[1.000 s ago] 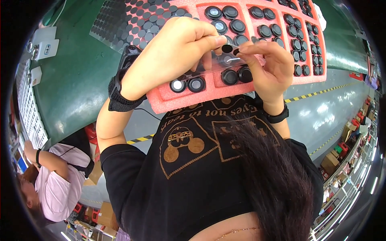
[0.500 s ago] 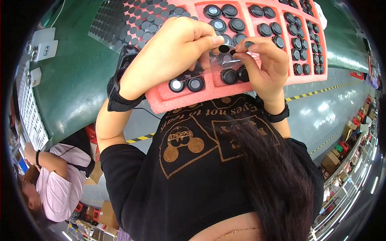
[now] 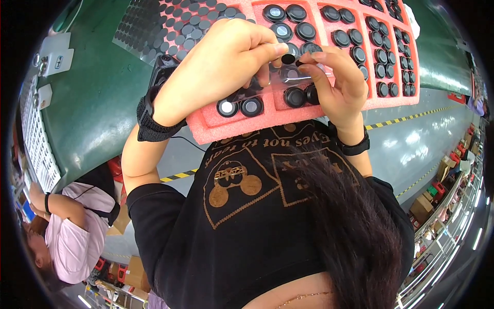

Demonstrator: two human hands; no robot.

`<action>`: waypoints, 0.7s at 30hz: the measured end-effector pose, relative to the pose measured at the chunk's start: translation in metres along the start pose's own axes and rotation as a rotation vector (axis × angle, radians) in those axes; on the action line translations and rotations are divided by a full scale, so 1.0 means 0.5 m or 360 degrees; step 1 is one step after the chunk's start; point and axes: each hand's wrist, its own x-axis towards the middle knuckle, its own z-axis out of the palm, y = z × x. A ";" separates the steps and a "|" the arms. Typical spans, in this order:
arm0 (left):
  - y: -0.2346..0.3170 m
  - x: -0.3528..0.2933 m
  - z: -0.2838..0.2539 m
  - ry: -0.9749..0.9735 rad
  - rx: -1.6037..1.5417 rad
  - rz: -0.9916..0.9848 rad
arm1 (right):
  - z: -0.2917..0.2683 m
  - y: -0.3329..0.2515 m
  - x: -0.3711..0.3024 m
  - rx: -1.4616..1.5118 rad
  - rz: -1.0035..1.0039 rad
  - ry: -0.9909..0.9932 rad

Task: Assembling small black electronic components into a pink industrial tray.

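Observation:
Above the pink foam tray (image 3: 247, 124), my left hand (image 3: 239, 54) is closed, pinching a clear plastic sheet (image 3: 280, 77) between thumb and forefinger. A round black sticker (image 3: 288, 58) shows on the sheet by the left fingertips. My right hand (image 3: 342, 77) is closed at the sheet's other side, its thumb and forefinger pinching the edge of a second black sticker (image 3: 298, 63). That sticker is mostly hidden by the fingers. Round black caps (image 3: 295, 97) sit in the tray beneath and around both hands. Two nearer caps (image 3: 251, 106) have lighter round faces.
Sheets of dark round stickers (image 3: 139, 33) lie at the far left on the green table (image 3: 98, 103). A black device (image 3: 163, 67) stands beside my left wrist. Keys with white tags (image 3: 56, 56) lie further left. Another person (image 3: 77, 226) works at the lower left.
The right forefinger and thumb have shifted slightly over the sheet. A dark round piece seen at the right fingertips earlier no longer shows there. My left hand stays nearly still.

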 end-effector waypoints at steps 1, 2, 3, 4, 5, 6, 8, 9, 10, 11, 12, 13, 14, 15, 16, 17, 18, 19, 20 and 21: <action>0.000 0.000 0.000 0.0003 0.0014 0.0011 | 0.002 0.002 -0.002 0.0000 0.0001 0.0000; -0.001 0.000 0.001 0.0008 0.0027 0.0020 | 0.005 0.005 -0.005 0.0053 0.0012 0.0031; -0.001 0.001 0.001 0.0009 0.0027 0.0020 | 0.008 0.007 -0.007 0.0105 0.0022 0.0063; 0.000 0.001 0.000 0.0008 0.0021 0.0015 | 0.009 0.009 -0.008 0.0158 0.0033 0.0096; 0.000 0.001 0.000 0.0006 0.0015 0.0010 | 0.009 0.012 -0.009 0.0158 0.0033 0.0096; 0.001 0.002 0.000 0.0005 0.0010 0.0006 | 0.008 0.014 -0.009 0.0183 0.0014 0.0091; -0.001 0.003 0.000 0.0006 0.0019 0.0003 | 0.008 0.018 -0.010 0.0234 -0.0023 0.0080; -0.001 0.004 -0.001 0.0007 0.0028 0.0001 | 0.008 0.016 -0.009 0.0234 -0.0024 0.0080; -0.001 0.004 -0.001 0.0010 0.0038 -0.0001 | 0.007 0.012 -0.007 0.0185 0.0005 0.0097; -0.001 0.005 -0.001 0.0011 0.0038 0.0000 | 0.006 0.008 -0.004 0.0137 0.0033 0.0113; -0.001 0.003 -0.001 0.0016 0.0049 0.0012 | 0.007 0.004 -0.004 0.0088 0.0063 0.0130; 0.000 0.002 0.000 0.0021 0.0060 0.0025 | 0.006 0.005 -0.005 0.0087 0.0062 0.0130; 0.000 0.000 0.000 0.0028 0.0070 0.0039 | 0.006 0.007 -0.007 0.0152 0.0054 0.0124; 0.001 -0.003 0.000 0.0030 0.0070 0.0041 | 0.005 0.009 -0.010 0.0216 0.0046 0.0117; 0.004 -0.005 0.000 0.0034 0.0069 0.0040 | 0.005 0.008 -0.011 0.0280 0.0036 0.0110; 0.005 -0.002 -0.002 0.0033 0.0068 0.0029 | 0.005 0.009 -0.009 0.0284 0.0040 0.0111; 0.005 0.000 -0.004 0.0032 0.0067 0.0020 | 0.006 0.009 -0.007 0.0437 0.0078 0.0125; 0.004 0.001 -0.006 0.0030 0.0066 0.0017 | 0.006 0.008 -0.005 0.0590 0.0116 0.0140; 0.001 0.002 -0.009 0.0024 0.0089 0.0017 | 0.007 0.007 -0.002 0.0742 0.0155 0.0155; -0.001 0.004 -0.012 0.0017 0.0113 0.0018 | 0.008 0.006 0.004 0.0743 0.0161 0.0157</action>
